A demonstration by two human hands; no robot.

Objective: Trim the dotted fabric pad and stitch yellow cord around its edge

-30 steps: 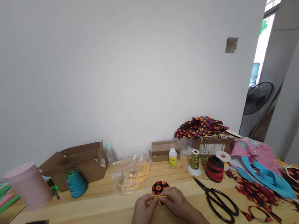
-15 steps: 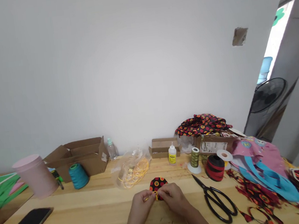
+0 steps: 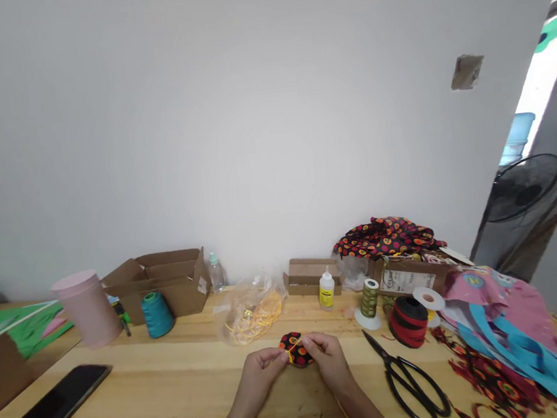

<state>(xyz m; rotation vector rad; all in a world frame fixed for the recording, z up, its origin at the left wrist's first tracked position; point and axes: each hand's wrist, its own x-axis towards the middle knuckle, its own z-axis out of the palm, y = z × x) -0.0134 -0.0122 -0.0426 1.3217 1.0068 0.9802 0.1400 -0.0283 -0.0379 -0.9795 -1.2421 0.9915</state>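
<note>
A small round patterned fabric piece [image 3: 301, 356], black with red and yellow-orange spots, is between my hands near the front of the table. My left hand [image 3: 263, 374] pinches its left edge, where some yellow cord is bunched. From there a yellow cord [image 3: 295, 346] runs slantwise across the fabric to my right hand [image 3: 328, 359], whose thumb and forefinger are closed on it. More yellow cord hangs below my right wrist. The fingertips partly cover the fabric's edges.
Black scissors [image 3: 408, 378] lie to the right, near a red and black cord spool [image 3: 409, 321] and fabric scraps [image 3: 495, 372]. Behind are a glue bottle [image 3: 326, 289] and a plastic bag [image 3: 254, 309] of yellow cord. A phone [image 3: 45, 413] lies left.
My right hand has moved slightly up and right, and the yellow cord now stretches across the fabric between the hands. The view has swung a little left.
</note>
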